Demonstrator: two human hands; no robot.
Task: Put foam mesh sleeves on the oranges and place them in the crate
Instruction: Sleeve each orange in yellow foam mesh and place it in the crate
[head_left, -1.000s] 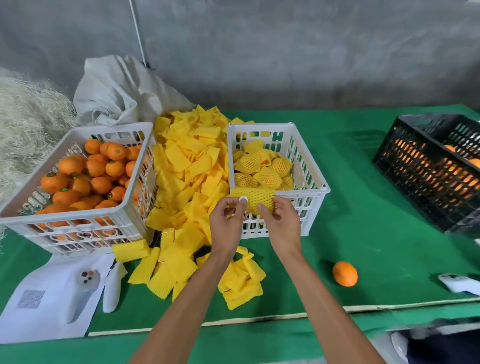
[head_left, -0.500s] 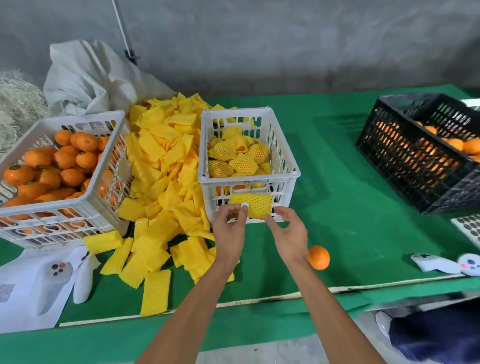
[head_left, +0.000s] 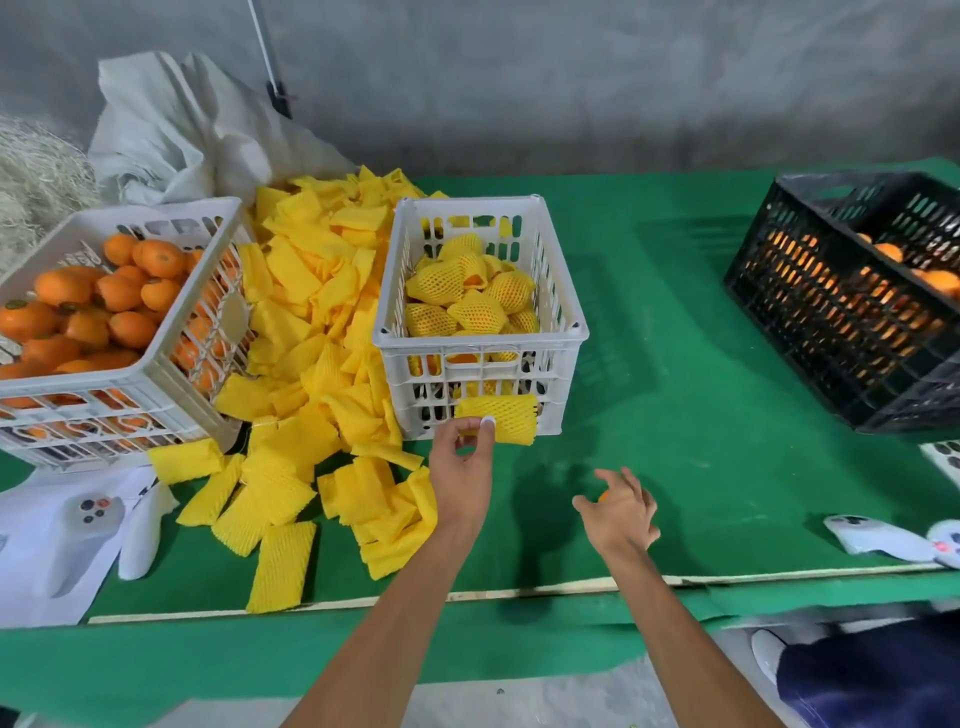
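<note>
Head view: white crate (head_left: 566, 332) holds sleeved oranges (head_left: 475, 306); left hand (head_left: 462, 467) pinches a foam sleeve (head_left: 506, 423), right hand (head_left: 618, 512) spread.

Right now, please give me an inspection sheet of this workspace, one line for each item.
Surface: green table cover, pale strip along the front edge.
Job's things: white crate holding sleeved oranges; second white crate of bare oranges; pile of yellow sleeves; loose orange mostly hidden under the right hand.
Clutter: black crate with oranges; white controllers; paper sheet.
Hands: left hand pinches one sleeve; right hand spread over the orange.
Cables: nothing seen.
Surroundings: grey wall, white sack, straw.
</note>
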